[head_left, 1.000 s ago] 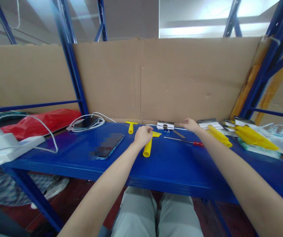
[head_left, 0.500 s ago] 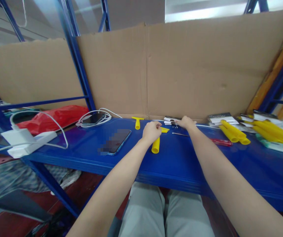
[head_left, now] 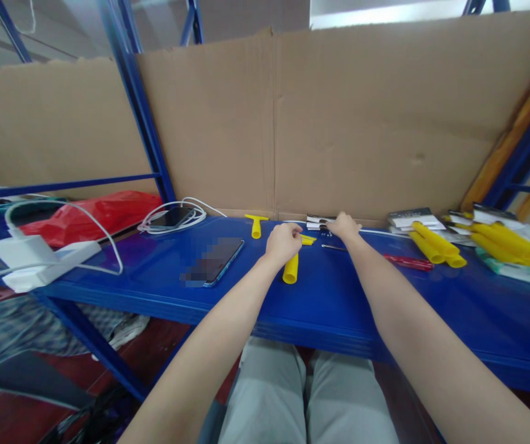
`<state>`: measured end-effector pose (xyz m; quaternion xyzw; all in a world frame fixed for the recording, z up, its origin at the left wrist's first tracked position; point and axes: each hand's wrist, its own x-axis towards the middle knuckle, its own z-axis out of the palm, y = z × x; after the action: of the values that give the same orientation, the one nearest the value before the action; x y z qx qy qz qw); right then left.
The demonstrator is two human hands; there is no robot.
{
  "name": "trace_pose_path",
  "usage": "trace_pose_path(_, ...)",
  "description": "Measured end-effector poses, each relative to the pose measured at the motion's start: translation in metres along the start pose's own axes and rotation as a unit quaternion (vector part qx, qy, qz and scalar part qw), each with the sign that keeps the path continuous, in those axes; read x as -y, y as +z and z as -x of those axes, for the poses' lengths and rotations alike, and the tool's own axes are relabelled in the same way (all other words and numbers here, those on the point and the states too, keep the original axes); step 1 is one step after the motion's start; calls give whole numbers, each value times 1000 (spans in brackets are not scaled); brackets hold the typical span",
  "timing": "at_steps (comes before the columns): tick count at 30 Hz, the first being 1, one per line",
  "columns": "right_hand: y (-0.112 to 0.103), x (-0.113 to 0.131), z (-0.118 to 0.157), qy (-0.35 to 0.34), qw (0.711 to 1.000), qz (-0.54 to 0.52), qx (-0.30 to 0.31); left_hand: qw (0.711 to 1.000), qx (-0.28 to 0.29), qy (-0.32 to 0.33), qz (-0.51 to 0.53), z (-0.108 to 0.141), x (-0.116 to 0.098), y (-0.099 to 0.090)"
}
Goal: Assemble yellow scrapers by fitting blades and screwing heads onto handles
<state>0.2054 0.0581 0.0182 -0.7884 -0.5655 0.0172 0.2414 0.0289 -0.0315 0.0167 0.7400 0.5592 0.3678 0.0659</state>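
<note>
My left hand (head_left: 284, 242) is closed over a yellow T-shaped tool, whose tubular handle (head_left: 291, 270) points toward me below the fingers. A flat yellow piece (head_left: 308, 240) shows just to the right of that hand; whether it belongs to the same tool I cannot tell. Farther right, my right hand (head_left: 345, 226) has its fingers drawn together at the back of the blue table, beside a black-and-white packet (head_left: 315, 222) and some tiny metal parts (head_left: 326, 234). Its fingertips are hidden. Another yellow T-shaped tool (head_left: 256, 226) lies left of my left hand.
A phone (head_left: 214, 262) lies left of my forearm. To the right are a thin metal rod (head_left: 333, 247), a red-handled tool (head_left: 408, 263), yellow tubes (head_left: 436, 245) and packets (head_left: 415, 219). White cables, a power strip (head_left: 57, 265) and a red bag (head_left: 93, 216) occupy the left. Cardboard (head_left: 362, 123) stands behind.
The whole view has shifted slightly. My right hand has moved a little left toward the packet and tiny parts. My left hand stays at the yellow tool.
</note>
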Motion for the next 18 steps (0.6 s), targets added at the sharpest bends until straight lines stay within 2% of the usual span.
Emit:
trace_pose_path(6, 2, 3, -1, -19, 1000, 15, 8, 1000, -3, -5, -9, 1, 0, -1)
trace_pose_path(18, 7, 13, -2, 4, 999, 32, -15, 1000, -13, 6, -9, 2, -2, -1)
